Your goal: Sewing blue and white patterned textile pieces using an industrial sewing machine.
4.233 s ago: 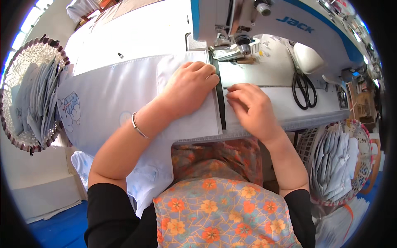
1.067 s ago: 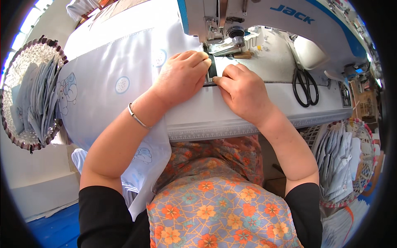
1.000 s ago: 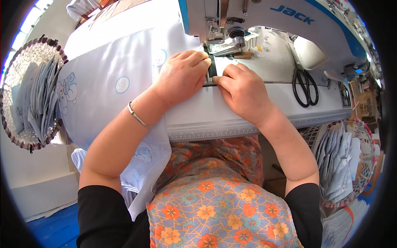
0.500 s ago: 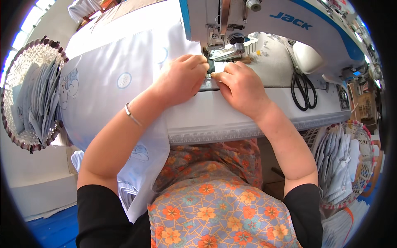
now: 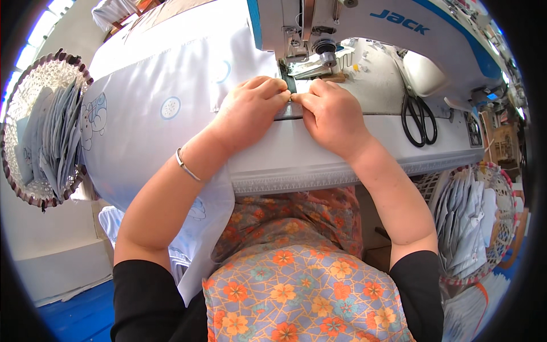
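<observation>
Brings the fingertips of left hand and right hand closer together than half a second ago, with a dark strip just beyond. Curls both hands' fingers inward; cannot tell whether gripping anything. Has pale printed cloth spread left of left hand, black-handled scissors right of right hand.

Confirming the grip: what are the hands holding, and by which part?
The left hand and right hand appear to pinch the dark strip at its visible end nearest the person. Whether the pale cloth is pinched too is hidden.
</observation>
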Action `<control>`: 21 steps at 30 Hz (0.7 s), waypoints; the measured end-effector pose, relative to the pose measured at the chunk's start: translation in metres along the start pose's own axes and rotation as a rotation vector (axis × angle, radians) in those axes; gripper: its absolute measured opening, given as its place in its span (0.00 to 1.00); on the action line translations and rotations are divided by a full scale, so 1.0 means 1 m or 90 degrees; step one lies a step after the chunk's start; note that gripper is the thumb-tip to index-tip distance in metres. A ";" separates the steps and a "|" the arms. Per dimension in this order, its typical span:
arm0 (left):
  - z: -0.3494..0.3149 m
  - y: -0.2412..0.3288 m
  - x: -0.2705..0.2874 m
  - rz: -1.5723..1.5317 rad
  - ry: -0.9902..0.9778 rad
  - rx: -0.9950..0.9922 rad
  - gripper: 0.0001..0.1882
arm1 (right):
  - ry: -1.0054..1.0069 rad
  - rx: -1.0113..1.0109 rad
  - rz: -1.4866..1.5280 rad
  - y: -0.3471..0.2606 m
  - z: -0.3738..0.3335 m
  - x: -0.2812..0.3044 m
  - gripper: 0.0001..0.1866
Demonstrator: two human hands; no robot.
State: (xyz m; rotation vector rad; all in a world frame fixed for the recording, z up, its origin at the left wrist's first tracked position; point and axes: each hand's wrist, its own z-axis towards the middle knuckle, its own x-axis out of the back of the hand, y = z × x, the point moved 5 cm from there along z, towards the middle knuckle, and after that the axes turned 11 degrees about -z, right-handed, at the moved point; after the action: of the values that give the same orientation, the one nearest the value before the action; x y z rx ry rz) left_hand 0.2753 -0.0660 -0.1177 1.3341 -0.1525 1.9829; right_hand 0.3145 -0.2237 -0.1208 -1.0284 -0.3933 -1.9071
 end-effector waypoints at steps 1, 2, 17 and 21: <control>-0.001 0.001 0.000 -0.001 0.001 0.000 0.17 | -0.004 0.004 -0.016 -0.001 0.000 0.000 0.08; -0.003 0.001 0.000 -0.010 -0.003 0.007 0.17 | -0.003 0.007 -0.017 -0.001 0.000 -0.001 0.08; 0.013 -0.030 0.001 -0.058 0.029 -0.009 0.12 | -0.117 -0.020 -0.062 0.011 0.013 -0.013 0.12; 0.018 -0.039 -0.002 -0.051 0.016 0.008 0.14 | -0.072 -0.087 0.045 0.027 0.013 0.002 0.11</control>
State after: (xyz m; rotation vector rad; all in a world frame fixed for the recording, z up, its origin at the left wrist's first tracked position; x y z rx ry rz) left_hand 0.3132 -0.0472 -0.1228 1.3021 -0.0726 1.9356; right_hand 0.3433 -0.2316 -0.1148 -1.2284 -0.2897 -1.8371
